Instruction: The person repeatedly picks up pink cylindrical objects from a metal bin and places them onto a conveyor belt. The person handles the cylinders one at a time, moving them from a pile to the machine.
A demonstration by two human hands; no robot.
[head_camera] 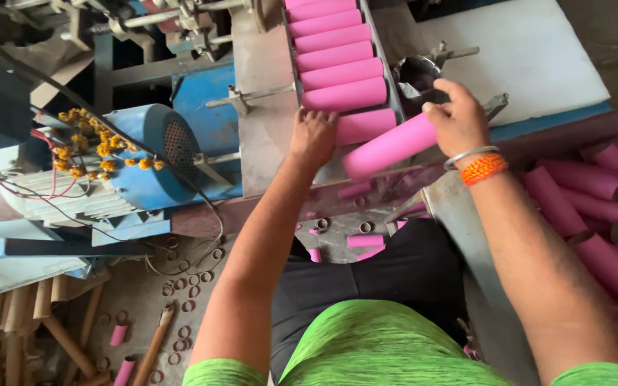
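Right hand: the right hand [458,118] has its grip wrapped around the upper end of a loose pink tube [389,146]; the fingertips curl behind the tube and cannot be seen.
Loose pink tube: it lies slanted, low end toward the person, just below the end of the tray [398,91], next to the lowest tube in the row; whether its low end rests on the bench [266,154] cannot be told.
Left hand: the left hand [314,136] lies palm down with fingers pressed together on the end of the lowest tube in the row of pink tubes [339,61]; the hand hides that tube's left end, so how much it grasps cannot be told.
Row of pink tubes: they lie side by side across the tray, and the top of the row is cut off by the picture's edge.
Heap at right: a pile of pink tubes [595,214] sits beyond the right forearm, partly cut off by the edge.
Motor: a blue motor [148,154] stands to the left, a yellow flower garland [87,146] draped over it.
Floor: cardboard rings [187,286] and short pink offcuts lie scattered; the small pieces are hard to make out.
Wrist: a metal bangle and an orange thread band [484,169] circle the right wrist.
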